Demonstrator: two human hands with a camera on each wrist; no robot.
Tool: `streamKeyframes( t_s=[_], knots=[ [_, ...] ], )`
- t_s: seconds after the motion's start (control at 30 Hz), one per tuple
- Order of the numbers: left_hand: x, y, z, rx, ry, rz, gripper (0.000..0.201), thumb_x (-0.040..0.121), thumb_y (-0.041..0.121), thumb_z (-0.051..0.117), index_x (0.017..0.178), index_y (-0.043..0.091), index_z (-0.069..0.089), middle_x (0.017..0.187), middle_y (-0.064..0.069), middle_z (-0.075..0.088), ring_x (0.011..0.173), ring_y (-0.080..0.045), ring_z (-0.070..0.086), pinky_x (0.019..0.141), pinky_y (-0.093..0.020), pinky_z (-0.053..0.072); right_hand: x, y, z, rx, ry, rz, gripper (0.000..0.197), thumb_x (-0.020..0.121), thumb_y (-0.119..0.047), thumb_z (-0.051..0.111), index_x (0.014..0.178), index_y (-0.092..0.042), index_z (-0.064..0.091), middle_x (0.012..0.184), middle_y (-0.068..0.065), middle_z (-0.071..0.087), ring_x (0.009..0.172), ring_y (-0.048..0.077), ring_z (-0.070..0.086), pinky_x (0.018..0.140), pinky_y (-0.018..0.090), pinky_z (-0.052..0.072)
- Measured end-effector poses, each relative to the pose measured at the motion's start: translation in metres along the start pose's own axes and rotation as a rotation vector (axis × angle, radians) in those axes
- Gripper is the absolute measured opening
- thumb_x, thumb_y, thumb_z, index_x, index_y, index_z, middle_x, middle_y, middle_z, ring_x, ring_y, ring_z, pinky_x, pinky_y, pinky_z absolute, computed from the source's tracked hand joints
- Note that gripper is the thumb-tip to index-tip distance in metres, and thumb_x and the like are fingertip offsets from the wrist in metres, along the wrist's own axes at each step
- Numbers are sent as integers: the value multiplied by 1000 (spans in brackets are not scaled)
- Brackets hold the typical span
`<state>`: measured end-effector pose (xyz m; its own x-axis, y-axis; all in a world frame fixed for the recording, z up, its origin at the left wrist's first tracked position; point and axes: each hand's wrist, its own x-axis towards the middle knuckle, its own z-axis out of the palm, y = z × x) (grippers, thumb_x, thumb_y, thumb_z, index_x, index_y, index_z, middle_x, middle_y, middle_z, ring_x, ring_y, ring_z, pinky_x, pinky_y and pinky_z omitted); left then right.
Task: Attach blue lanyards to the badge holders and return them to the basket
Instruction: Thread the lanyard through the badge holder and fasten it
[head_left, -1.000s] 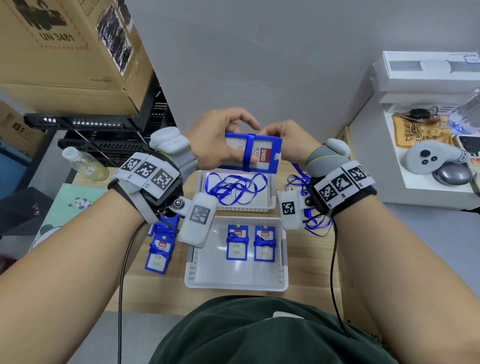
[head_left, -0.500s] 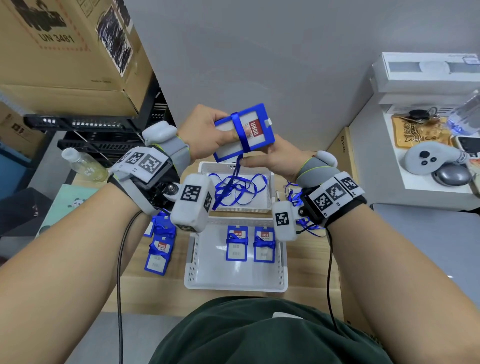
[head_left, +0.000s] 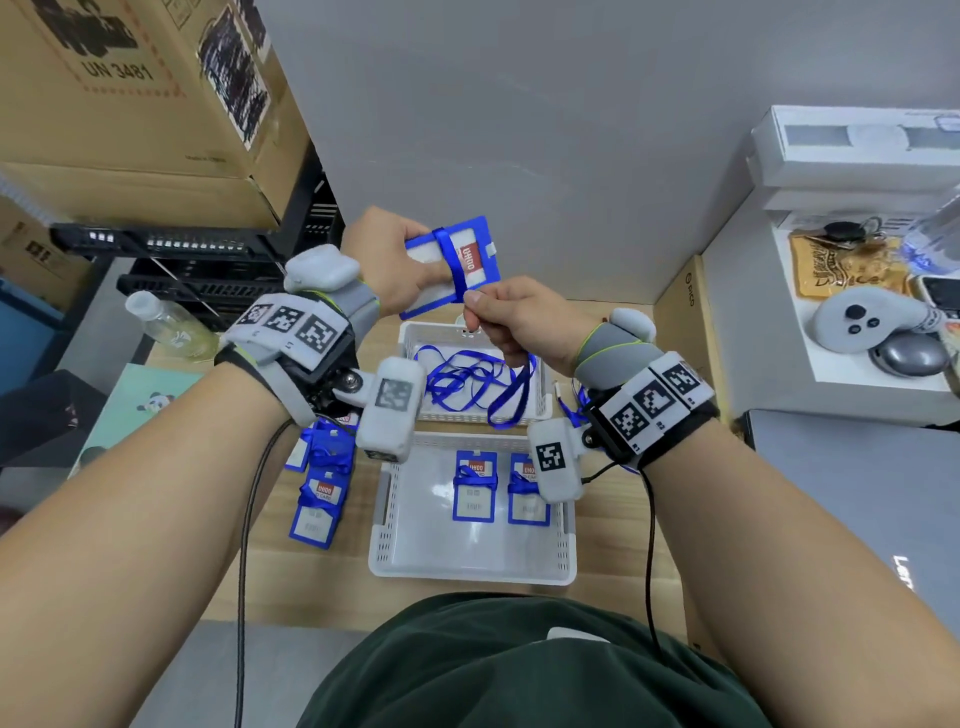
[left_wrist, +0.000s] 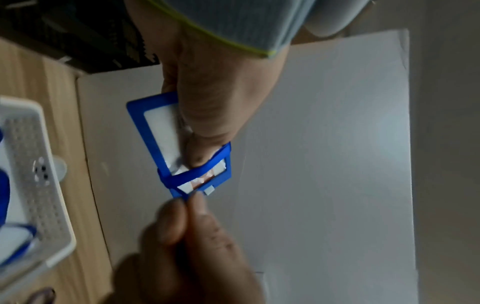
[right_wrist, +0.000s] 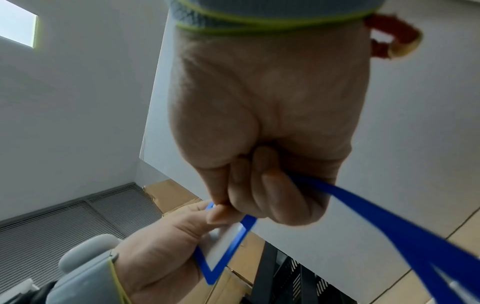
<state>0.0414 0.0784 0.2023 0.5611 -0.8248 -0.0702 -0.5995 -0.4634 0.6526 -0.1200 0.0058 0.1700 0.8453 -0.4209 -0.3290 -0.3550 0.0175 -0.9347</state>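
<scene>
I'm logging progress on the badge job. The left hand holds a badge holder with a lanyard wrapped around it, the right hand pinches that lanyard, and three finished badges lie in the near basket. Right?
Not quite: the head view shows two finished badges in the near basket, not three. The left hand does hold the badge holder, and the right hand does pinch its lanyard.

left hand grips blue badge holder, raised and tilted | right hand pinches blue lanyard wrapped round holder, at its lower edge | loop hangs, apparently over rear basket | front basket: two holders
</scene>
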Motion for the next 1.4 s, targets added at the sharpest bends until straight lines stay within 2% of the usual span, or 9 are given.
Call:
streamKeyframes(
  t_s=[0.27,0.53,0.77,0.87,0.97,1.13,1.23,1.33,1.4],
  knots=[
    [-11,1,4,427,-225,202,29,66,37,80,87,17,76,70,-11,68,70,-32,63,62,-34,52,-5,-15,-16,-147,101,-87,32,96,-33,59,82,-4,63,53,-1,36,47,14,26,45,24,25],
    [-20,8,7,261,-326,273,60,52,35,90,93,25,47,75,9,61,71,-20,57,62,-30,45,2,-14,-32,-466,308,-100,22,85,-32,74,82,-11,67,60,-5,55,54,7,44,59,27,39],
    [-30,18,2,149,-357,348,69,53,31,91,93,23,35,72,-3,64,69,-29,61,60,-41,50,-2,-16,-38,-454,294,-126,17,89,-31,69,82,-16,70,63,-5,60,55,1,48,59,21,40],
    [-34,22,-1,20,-366,368,60,59,27,88,101,29,45,65,-3,66,59,-21,58,56,-32,49,-2,-12,-39,-382,294,-112,22,94,-28,64,73,-21,66,54,-9,47,44,1,37,47,12,30],
    [-34,27,-1,-98,-338,392,49,64,24,86,107,33,62,62,-9,61,53,-14,44,56,-26,40,0,2,-41,-312,285,-48,25,94,-28,63,77,-10,69,62,0,54,58,10,41,55,24,34],
    [-31,30,-3,-226,-235,287,23,71,21,84,93,23,76,79,-3,73,65,-3,56,63,-24,50,5,24,-37,-438,227,60,24,91,-3,55,68,-11,56,60,5,56,52,17,51,54,28,44],
    [-28,29,-2,-205,-159,204,20,74,31,81,81,14,75,73,-18,67,60,-10,49,55,-35,46,6,29,-29,-395,214,104,15,93,-19,54,84,-14,65,83,5,68,71,20,63,68,39,54],
    [-24,26,-1,-222,-123,130,29,74,38,80,85,11,76,82,-24,68,62,-15,51,59,-39,51,0,25,-26,-314,278,36,18,97,-19,54,81,-26,59,81,-7,62,74,10,55,76,34,48],
    [-22,25,-2,-232,-123,98,29,75,36,80,86,11,75,85,-23,69,65,-16,55,65,-41,54,-3,20,-25,-207,241,-27,7,95,-16,58,91,-14,64,85,-2,64,80,13,57,82,34,47]
  ],
)
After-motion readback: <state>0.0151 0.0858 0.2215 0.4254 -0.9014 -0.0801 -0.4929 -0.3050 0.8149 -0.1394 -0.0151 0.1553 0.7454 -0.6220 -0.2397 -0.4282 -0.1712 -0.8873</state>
